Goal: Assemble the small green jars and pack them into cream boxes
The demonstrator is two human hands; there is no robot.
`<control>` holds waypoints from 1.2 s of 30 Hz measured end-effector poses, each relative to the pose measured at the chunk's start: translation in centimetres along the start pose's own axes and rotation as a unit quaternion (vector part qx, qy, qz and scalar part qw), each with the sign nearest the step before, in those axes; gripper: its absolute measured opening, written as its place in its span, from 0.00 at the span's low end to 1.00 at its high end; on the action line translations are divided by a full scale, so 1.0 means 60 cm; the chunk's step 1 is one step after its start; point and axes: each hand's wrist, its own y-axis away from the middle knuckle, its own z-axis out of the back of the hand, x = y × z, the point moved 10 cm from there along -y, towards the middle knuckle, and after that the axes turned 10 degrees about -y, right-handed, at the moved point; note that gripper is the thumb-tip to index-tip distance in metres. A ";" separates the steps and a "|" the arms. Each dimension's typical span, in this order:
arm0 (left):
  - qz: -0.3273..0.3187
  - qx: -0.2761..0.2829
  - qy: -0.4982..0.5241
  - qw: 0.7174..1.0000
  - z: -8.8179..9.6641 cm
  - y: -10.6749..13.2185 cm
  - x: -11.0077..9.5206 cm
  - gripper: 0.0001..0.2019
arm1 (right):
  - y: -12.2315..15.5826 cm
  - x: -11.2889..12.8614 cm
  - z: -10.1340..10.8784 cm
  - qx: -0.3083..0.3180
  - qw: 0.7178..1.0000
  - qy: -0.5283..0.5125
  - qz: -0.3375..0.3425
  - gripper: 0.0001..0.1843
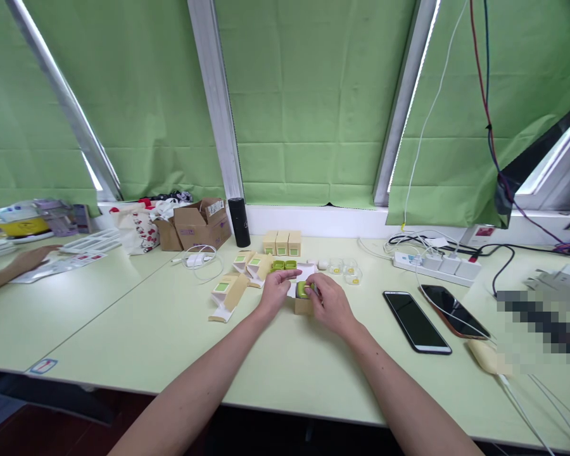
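Observation:
Both of my hands meet at the middle of the pale green table (285, 361). My left hand (275, 292) pinches a white paper sheet (298, 276) beside a small green jar (304, 289). My right hand (329, 304) curls around that jar, which sits at the mouth of a small tan box (303, 306). Just behind lie two more green jars (284, 265), several opened tan boxes (228, 294) and three shut boxes (282, 242) in a row.
Two phones (415, 320) lie to the right, with a power strip (437, 263) and cables behind. A black bottle (239, 221), a cardboard carton (200, 223) and a white charger (196, 258) stand at back left. Another person's hand (26, 258) rests at far left.

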 end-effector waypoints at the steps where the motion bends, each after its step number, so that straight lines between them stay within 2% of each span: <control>1: 0.000 0.000 -0.001 1.000 0.000 0.000 -0.001 0.27 | 0.000 -0.003 0.000 -0.006 1.000 -0.008 -0.002 0.06; 5: -0.001 -0.002 0.003 1.000 0.001 0.002 -0.004 0.27 | 0.000 -0.018 -0.002 -0.026 0.997 -0.063 -0.021 0.06; 11: 0.005 -0.002 0.017 1.000 0.001 0.004 -0.004 0.27 | 0.001 -0.055 -0.007 -0.057 0.985 -0.132 -0.099 0.07; 15: 0.005 -0.002 0.014 1.000 0.001 0.004 -0.003 0.27 | -0.001 -0.066 -0.008 -0.064 0.977 -0.161 -0.125 0.08; 25: 0.001 -0.005 0.007 1.000 0.001 0.004 -0.007 0.27 | -0.001 -0.075 -0.011 -0.070 0.970 -0.182 -0.147 0.08; 36: 0.030 -0.003 0.026 0.999 0.002 0.007 -0.007 0.26 | -0.001 -0.083 -0.012 -0.074 0.966 -0.191 -0.157 0.10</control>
